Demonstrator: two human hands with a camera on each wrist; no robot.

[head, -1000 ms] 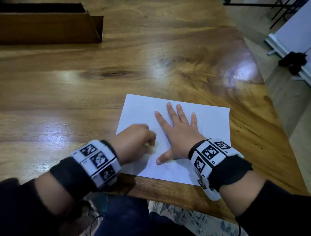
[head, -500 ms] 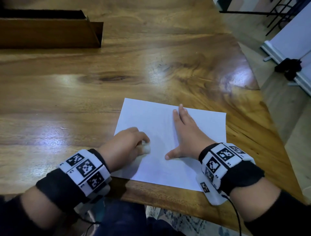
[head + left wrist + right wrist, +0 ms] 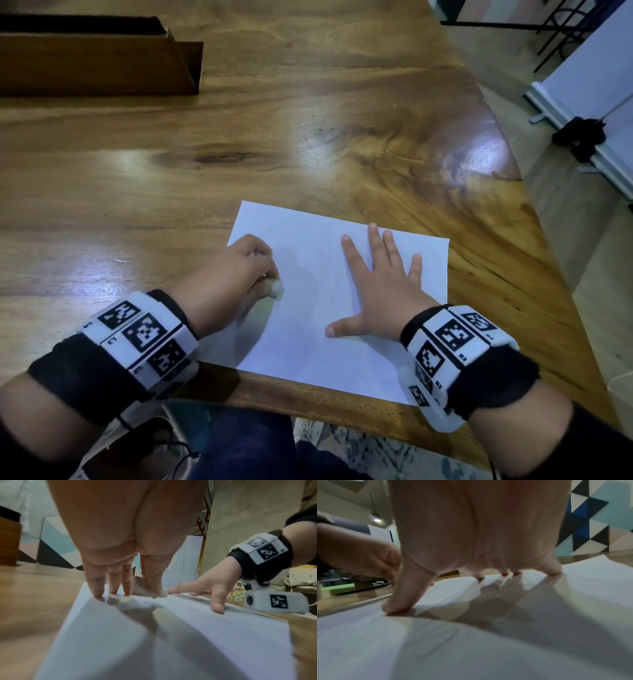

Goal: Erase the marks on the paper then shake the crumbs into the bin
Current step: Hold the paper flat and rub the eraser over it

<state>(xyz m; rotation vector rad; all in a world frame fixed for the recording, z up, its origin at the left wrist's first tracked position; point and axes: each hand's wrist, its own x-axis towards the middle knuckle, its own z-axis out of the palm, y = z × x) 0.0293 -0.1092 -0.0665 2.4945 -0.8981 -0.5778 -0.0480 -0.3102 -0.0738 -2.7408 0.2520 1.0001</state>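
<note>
A white sheet of paper (image 3: 301, 346) lies near the front edge of the wooden table, with only faint grey marks on it. My left hand (image 3: 263, 274) is at the sheet's left edge and pinches a small white eraser (image 3: 276, 289) against the paper. The left wrist view shows the eraser (image 3: 145, 589) under the thumb, with the other fingertips (image 3: 98, 593) touching the sheet (image 3: 154, 649). My right hand (image 3: 376, 277) lies flat on the paper's right half with its fingers spread. In the right wrist view its thumb (image 3: 402, 599) presses on the paper (image 3: 488, 649).
A brown open box (image 3: 102, 72) stands at the table's far left. The table (image 3: 274, 137) ends just below the paper and slants away on the right, with floor beyond. A black object (image 3: 579, 137) lies on the floor by a white panel.
My left hand has slid the eraser away from the right thumb, toward the paper's left edge. The right hand's fingers, closed together half a second ago, are spread again.
</note>
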